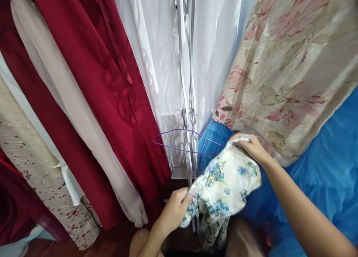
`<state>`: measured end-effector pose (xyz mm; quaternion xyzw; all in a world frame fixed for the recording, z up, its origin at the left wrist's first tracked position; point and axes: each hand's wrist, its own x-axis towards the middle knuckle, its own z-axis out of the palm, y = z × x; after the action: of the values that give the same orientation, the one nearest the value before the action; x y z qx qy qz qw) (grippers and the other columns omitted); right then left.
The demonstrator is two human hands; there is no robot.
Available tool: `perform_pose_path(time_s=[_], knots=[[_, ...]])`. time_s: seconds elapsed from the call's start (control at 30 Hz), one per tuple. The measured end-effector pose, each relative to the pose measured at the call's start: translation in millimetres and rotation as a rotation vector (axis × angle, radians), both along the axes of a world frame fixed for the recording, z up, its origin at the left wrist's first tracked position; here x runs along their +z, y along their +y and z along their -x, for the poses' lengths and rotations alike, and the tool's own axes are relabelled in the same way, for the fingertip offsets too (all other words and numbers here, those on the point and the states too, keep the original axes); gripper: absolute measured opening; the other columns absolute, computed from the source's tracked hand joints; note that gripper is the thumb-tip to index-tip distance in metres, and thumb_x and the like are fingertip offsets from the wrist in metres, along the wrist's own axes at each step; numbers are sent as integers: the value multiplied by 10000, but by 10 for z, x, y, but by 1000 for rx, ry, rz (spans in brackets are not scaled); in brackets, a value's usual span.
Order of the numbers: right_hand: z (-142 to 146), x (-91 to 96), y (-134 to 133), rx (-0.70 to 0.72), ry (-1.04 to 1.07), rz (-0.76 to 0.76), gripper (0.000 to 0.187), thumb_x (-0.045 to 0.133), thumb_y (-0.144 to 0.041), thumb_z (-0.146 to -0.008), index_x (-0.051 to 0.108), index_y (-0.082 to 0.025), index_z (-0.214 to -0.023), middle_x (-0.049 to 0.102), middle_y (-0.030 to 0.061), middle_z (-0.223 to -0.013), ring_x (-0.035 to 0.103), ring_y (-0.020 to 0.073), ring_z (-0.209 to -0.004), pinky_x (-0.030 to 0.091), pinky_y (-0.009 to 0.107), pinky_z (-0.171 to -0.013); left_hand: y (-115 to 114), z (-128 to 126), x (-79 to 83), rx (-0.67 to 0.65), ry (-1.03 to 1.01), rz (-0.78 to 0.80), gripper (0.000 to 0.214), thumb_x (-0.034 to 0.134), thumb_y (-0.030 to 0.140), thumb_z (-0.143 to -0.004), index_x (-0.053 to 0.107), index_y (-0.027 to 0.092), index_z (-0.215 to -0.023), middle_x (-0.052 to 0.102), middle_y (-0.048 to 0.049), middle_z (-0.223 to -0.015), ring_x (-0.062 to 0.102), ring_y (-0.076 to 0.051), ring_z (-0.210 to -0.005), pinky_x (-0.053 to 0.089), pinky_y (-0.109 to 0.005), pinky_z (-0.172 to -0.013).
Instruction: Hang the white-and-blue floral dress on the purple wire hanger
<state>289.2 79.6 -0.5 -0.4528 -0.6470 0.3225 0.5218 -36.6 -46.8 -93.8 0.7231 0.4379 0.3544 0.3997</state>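
A white floral garment (228,178) with blue and yellow-green flowers is stretched between my two hands, and its lower part hangs over my lap. My left hand (176,208) is closed on its lower left end. At the upper right, my right hand (254,148) pinches its edge. Just beyond the garment is a thin purple clothes hanger (170,149), upright and with no clothing on it. The garment covers the hanger's right end; whether the two touch I cannot tell. What the hanger's hook rests on is unclear.
Long dresses hang all around: red ones (92,70) and a pale one (64,78) at left, white cloth (156,37) with long ribbons in the middle. A cream floral dress (282,70) and blue tulle (330,149) fill the right. Dark reddish floor (106,244) shows below.
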Motion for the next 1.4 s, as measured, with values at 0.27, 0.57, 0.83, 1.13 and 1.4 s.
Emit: perform_pose_path(time_s=[0.27,0.57,0.83,1.13,1.4], knots=[[611,73,282,420,216,399,512,761,-428,-737,732,-134,-1154,738,40,-809,635,173,-691,487,274,-650,49,262,279,228,-379,22,294,629,454,-897,655,164,-937,629,-35,-893,539,-192,-841,427,-257,-766],[402,292,269,522,15,384,423,791,-303,-692,787,-145,-1085,787,83,-1045,700,257,-964,532,330,-837,790,1557,440,274,489,-335,119,730,301,-731,694,242,-633,684,-29,-759,592,-264,-867,357,-411,-1001],[462,221,160,539,115,547,474,797,-349,-736,748,-147,-1161,770,101,-1126,714,253,-991,521,338,-887,1313,1335,1163,225,67,-398,271,525,326,-881,609,215,-1114,691,-59,-1075,623,-231,-1001,455,-333,-899],[104,-176,-100,147,237,271,379,796,-447,-736,570,-184,-582,548,-44,-527,442,105,-487,323,254,-511,1468,951,1056,387,-262,-273,179,629,321,-751,543,184,-828,565,15,-689,524,-140,-618,387,-234,-580],[648,350,-398,140,488,120,300,723,-513,-759,690,-224,-836,720,32,-812,630,225,-735,470,311,-693,1257,842,1006,468,58,-540,138,597,347,-844,595,209,-836,598,4,-734,550,-168,-693,370,-250,-660]])
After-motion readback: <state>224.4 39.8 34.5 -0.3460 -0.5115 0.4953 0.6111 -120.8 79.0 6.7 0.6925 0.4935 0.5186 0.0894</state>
